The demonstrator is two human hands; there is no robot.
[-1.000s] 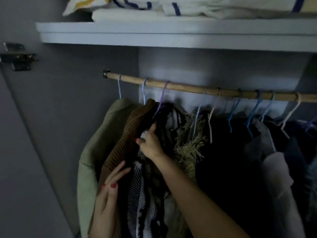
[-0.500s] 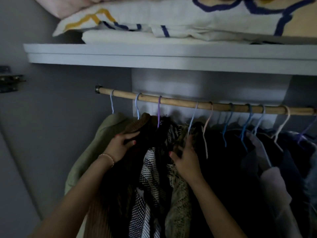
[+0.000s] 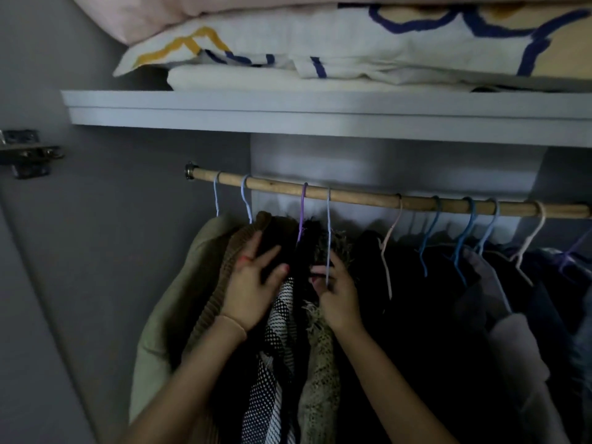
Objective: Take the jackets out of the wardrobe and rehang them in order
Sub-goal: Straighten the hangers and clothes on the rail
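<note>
Our right hand [image 3: 338,294] curls its fingers round the neck of the pale blue hanger [image 3: 328,238], which is hooked on the wooden rail [image 3: 358,197]. Our left hand [image 3: 253,283] lies with fingers spread and straight against the dark jacket [image 3: 275,238], holding nothing, pressing beside the brown ribbed knit [image 3: 217,299].

Jackets hang packed at the rail's left end: an olive coat [image 3: 166,315] outermost, then the brown knit, the dark one, a black-and-white checked piece [image 3: 272,373] and a fuzzy beige-green one [image 3: 323,373] under our right hand. The purple hanger [image 3: 302,213] sits just left of the pale blue one.

We can read no labels or writing; it is too dim.

Left of the olive coat is the bare grey side wall [image 3: 112,251] with a hinge [image 3: 27,153]. There is an open stretch of rail between the pale blue hook and the pink hanger [image 3: 392,238]. The shelf [image 3: 320,113] sits close above the rail and carries folded bedding [image 3: 320,49]. Rightward, more dark garments [image 3: 480,315] crowd the rail.
</note>
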